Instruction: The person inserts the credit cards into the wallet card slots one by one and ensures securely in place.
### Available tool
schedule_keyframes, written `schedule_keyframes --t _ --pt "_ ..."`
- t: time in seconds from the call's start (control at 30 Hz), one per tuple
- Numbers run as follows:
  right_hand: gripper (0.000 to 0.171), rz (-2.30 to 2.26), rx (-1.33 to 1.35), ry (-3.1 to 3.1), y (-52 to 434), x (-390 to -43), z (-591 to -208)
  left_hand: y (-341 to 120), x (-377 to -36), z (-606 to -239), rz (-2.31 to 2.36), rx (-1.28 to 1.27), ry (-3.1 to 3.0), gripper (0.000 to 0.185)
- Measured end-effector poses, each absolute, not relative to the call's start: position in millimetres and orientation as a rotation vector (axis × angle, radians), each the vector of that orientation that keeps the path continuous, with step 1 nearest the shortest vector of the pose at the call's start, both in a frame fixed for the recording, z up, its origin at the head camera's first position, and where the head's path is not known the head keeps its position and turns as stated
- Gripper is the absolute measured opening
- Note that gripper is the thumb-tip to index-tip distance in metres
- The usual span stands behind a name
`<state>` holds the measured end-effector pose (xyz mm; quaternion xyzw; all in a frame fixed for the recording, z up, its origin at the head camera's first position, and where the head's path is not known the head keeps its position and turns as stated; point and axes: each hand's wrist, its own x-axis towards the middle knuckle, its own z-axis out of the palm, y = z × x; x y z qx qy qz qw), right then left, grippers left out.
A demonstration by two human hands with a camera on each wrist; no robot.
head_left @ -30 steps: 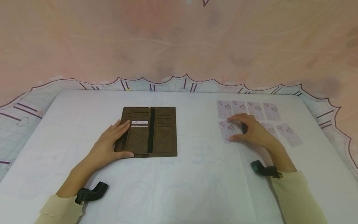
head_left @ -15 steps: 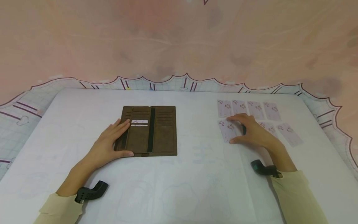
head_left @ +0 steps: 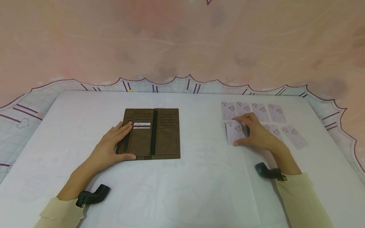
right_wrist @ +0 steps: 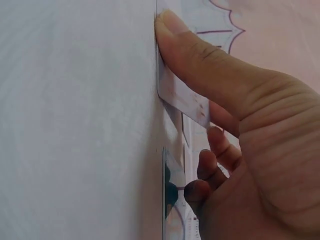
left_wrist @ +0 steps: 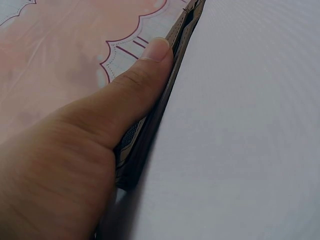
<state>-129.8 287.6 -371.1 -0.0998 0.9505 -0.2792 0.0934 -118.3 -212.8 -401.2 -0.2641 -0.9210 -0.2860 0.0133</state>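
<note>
An open brown wallet [head_left: 168, 142] lies left of centre in the head view, with white cards [head_left: 142, 124] showing in its slots. My left hand [head_left: 109, 144] rests spread on the wallet's left side; in the left wrist view its thumb [left_wrist: 150, 65] lies on the wallet's edge. On the right, my right hand [head_left: 259, 134] pinches a pale card with a pinkish print [head_left: 233, 130] between thumb and index finger, by its top and bottom edges. In the right wrist view, one side of that card [right_wrist: 182, 97] is tilted up off the table, and the other fingers hang curled beneath the palm.
Several similar cards lie in a back row [head_left: 259, 111] behind the right hand. More front-row cards, one of them slanted [head_left: 295, 136], lie to its right, partly covered by the hand. White sheeting covers the table [head_left: 199, 190], and a scalloped cloth border [head_left: 176, 85] runs behind it.
The card in the right hand has turned straighter, shifted slightly right and lifted on one side, with the right fingers drawn around it. The left hand and the wallet stay in place.
</note>
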Motion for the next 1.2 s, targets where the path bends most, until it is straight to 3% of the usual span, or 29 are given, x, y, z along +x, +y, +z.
schedule_keyframes --t 0.13,0.47,1.2 --pt "0.083 -0.862 -0.292 2.87 284.4 -130.2 -371.7 -213.0 -118.4 -401.2 -0.901 -0.828 -2.866 0.099" --pt "0.04 -1.044 -0.205 2.95 283.2 -134.3 -373.7 -213.6 -118.9 -403.2 -0.913 -0.808 -2.883 0.102" --pt "0.04 -1.359 -0.239 2.771 213.5 -173.8 -357.9 -214.0 -118.9 -402.3 -0.899 -0.797 -2.892 0.101"
